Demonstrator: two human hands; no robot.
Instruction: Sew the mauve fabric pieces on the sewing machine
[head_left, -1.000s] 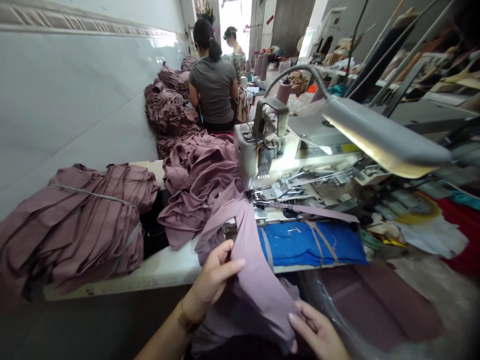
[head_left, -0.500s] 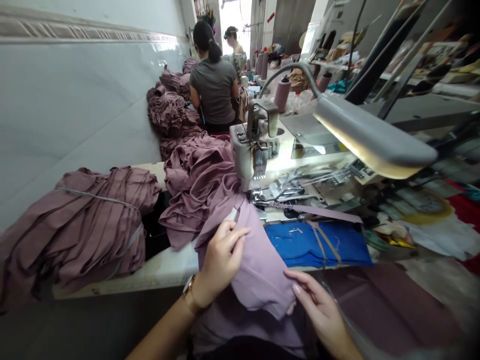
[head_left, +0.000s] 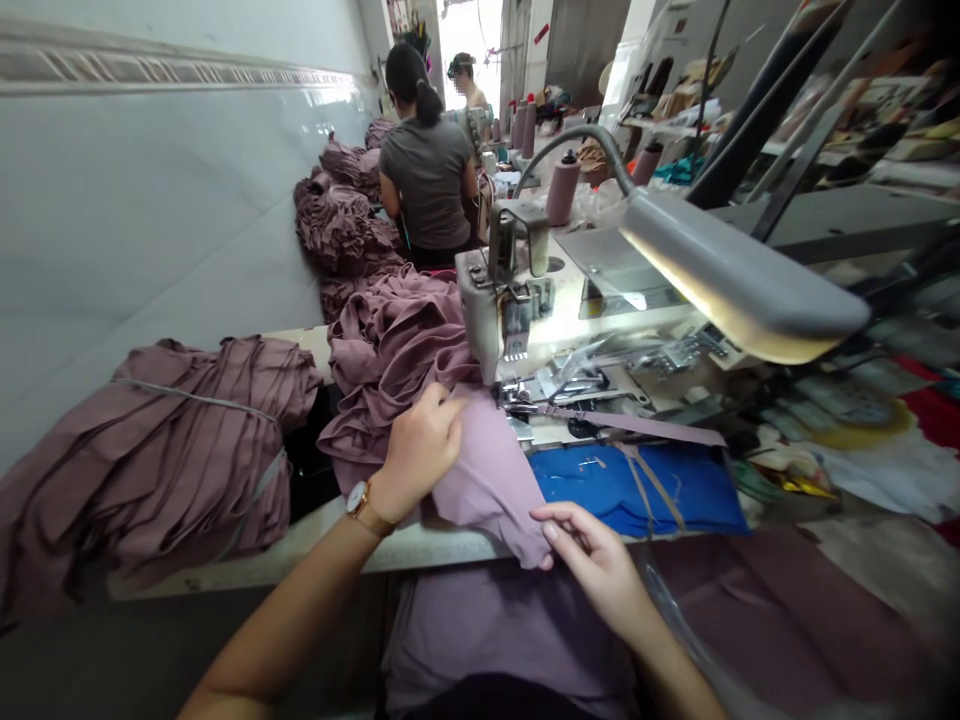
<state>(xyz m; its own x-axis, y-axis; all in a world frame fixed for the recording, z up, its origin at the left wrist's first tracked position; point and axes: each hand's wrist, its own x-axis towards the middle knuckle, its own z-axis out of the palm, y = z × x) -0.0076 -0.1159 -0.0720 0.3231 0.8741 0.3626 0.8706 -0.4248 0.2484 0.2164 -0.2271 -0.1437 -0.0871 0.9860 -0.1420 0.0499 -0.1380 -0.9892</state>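
A mauve fabric piece [head_left: 491, 465] stretches from under the head of the sewing machine [head_left: 480, 305] toward me. My left hand [head_left: 426, 440], with a watch on its wrist, is closed on the cloth's left side, near the needle area. At the near right corner, my right hand [head_left: 581, 550] pinches the cloth's edge between thumb and fingers. A narrow mauve strip [head_left: 637, 422] runs into the machine from the right. More mauve fabric [head_left: 510, 635] lies across my lap.
Heaped mauve cloth [head_left: 405, 335] sits left of the machine, beside a tied bundle [head_left: 210, 430]. A folded blue cloth bundle [head_left: 600, 485] lies at the table's front. A lamp [head_left: 739, 265] overhangs the machine. One person [head_left: 431, 170] sits ahead, back turned; another is farther off.
Both hands have moved forward and left, carrying the fabric toward the machine. The cloth's near corner has risen from over my lap to the table edge.
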